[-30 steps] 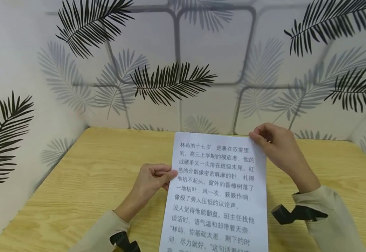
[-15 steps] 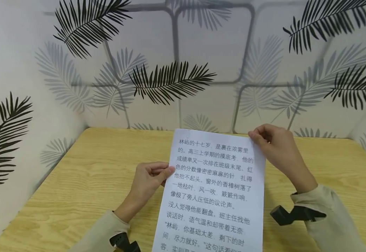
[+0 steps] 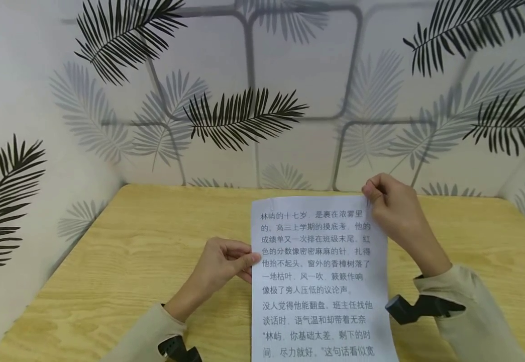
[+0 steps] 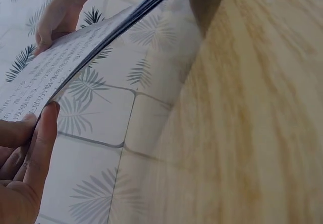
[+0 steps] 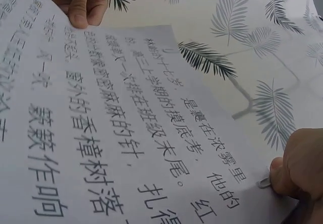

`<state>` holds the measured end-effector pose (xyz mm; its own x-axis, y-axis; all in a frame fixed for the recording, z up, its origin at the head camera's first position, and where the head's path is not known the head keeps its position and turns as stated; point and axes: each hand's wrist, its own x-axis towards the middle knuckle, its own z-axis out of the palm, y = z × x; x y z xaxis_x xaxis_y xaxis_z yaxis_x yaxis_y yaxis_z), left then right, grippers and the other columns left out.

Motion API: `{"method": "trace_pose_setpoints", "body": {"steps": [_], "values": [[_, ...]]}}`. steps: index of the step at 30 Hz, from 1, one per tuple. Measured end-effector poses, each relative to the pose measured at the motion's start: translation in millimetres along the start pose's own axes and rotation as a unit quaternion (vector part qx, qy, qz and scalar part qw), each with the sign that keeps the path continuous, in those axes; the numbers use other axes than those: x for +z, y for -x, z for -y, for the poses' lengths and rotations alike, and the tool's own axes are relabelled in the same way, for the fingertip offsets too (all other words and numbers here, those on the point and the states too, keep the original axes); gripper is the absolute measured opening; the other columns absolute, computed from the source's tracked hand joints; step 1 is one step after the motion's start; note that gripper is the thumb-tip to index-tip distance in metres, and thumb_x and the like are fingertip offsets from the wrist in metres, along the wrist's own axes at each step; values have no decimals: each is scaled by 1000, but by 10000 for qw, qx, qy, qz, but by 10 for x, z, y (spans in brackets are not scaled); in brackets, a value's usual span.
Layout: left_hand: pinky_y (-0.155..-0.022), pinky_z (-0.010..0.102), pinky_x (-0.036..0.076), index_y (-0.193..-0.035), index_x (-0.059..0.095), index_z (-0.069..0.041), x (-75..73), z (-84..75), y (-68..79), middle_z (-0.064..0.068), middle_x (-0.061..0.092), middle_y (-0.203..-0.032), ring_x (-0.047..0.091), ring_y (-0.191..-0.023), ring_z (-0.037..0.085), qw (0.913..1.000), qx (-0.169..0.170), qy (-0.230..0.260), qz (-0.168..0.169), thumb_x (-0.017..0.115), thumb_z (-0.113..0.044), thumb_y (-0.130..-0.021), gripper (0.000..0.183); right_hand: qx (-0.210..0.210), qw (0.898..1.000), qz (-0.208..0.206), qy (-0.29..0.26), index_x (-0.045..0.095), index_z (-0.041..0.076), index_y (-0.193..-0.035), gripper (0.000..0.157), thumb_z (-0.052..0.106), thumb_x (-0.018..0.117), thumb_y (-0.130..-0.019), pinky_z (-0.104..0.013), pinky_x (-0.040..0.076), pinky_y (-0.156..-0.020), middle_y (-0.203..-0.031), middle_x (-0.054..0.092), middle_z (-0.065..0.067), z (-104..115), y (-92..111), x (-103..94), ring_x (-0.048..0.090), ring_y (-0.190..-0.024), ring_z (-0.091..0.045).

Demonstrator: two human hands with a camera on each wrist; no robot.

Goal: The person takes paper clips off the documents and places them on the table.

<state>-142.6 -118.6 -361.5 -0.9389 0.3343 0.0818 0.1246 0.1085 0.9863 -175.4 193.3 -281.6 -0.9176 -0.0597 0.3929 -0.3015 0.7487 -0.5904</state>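
A stack of printed paper sheets (image 3: 314, 296) is held up over the table, with large Chinese text facing me. My left hand (image 3: 223, 264) pinches its left edge, thumb in front and fingers behind. At the top right corner, my right hand (image 3: 391, 211) pinches the paper between thumb and curled fingers. In the right wrist view, the tip of a small paper clip (image 5: 264, 182) pokes out from under that thumb onto the sheet. A faint rounded mark like a second clip (image 5: 168, 50) shows near the other top corner. The left wrist view shows the stack's layered edge (image 4: 101, 47).
A light wood-grain table (image 3: 163, 216) lies under the paper. Behind and to the left rise pale walls (image 3: 298, 65) with a leaf pattern. Dark wrist camera mounts (image 3: 418, 307) sit on both sleeves.
The paper tilted left, then swung back straight and dropped slightly at its top left. My right hand has shifted a little up, its fingers curled tighter at the corner. The left hand keeps its grip.
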Motion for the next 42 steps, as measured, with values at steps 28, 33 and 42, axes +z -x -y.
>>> {"method": "trace_pose_setpoints", "body": {"steps": [28, 33, 42], "values": [[-59, 35, 61, -98, 68, 15, -45, -86, 24, 25, 70, -82, 67, -55, 18, 9995, 26, -124, -298, 69, 2, -86, 18, -179, 9989, -145, -419, 57, -4, -98, 26, 18, 44, -104, -19, 36, -57, -88, 61, -17, -47, 26, -14, 46, -71, -21], [-58, 35, 61, -99, 67, 16, -51, -94, 20, 25, 70, -82, 67, -55, 18, 9994, 140, -112, -290, 69, 3, -86, 18, -255, 9988, -281, -322, 57, -4, -97, 23, 15, 46, -103, -17, 36, -57, -89, 62, -18, -44, 24, -11, 47, -73, -22], [-58, 35, 61, -99, 68, 16, -80, -100, 17, 26, 70, -82, 67, -55, 18, 9989, 217, -132, -398, 69, 4, -86, 17, -339, 9988, -301, -161, 55, -4, -98, 23, 15, 44, -104, -20, 34, -54, -85, 58, -17, -62, 26, -28, 44, -67, -22]]}}
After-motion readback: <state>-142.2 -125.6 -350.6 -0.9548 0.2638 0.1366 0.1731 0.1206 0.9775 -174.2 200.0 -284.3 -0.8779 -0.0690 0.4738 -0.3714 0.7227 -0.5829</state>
